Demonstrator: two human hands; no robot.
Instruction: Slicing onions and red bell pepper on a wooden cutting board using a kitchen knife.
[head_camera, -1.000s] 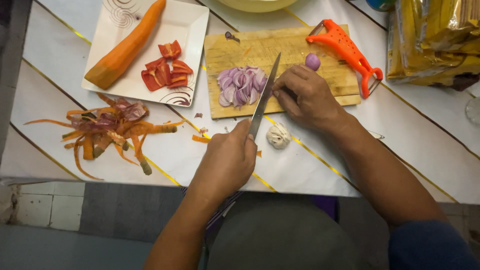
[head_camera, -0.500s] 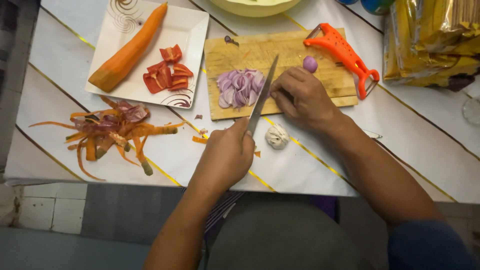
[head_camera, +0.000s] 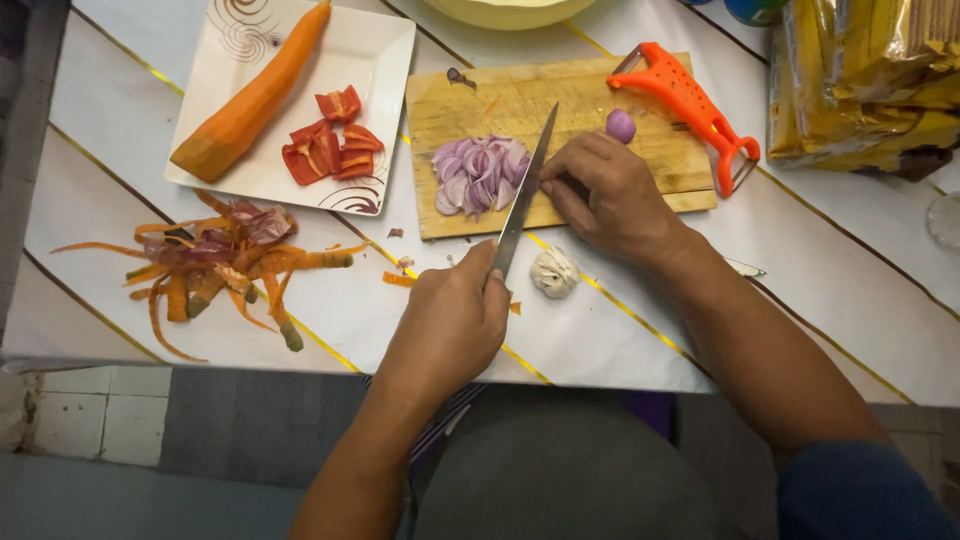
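Left hand (head_camera: 450, 325) fingers clamp the knife (head_camera: 525, 190), handle hidden; right hand (head_camera: 610, 195) fingers curl together, hiding what they pin.

Knife (head_camera: 527, 190): long steel blade, laid slantwise across wooden cutting board (head_camera: 520, 100), beside pile of sliced purple shallots (head_camera: 478, 175).

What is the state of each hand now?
Left hand: closed, holding the knife.
Right hand: fingers curled on the cutting board; contents hidden.

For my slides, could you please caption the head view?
Left hand holds a knife over sliced shallots on a cutting board; right hand steadies.
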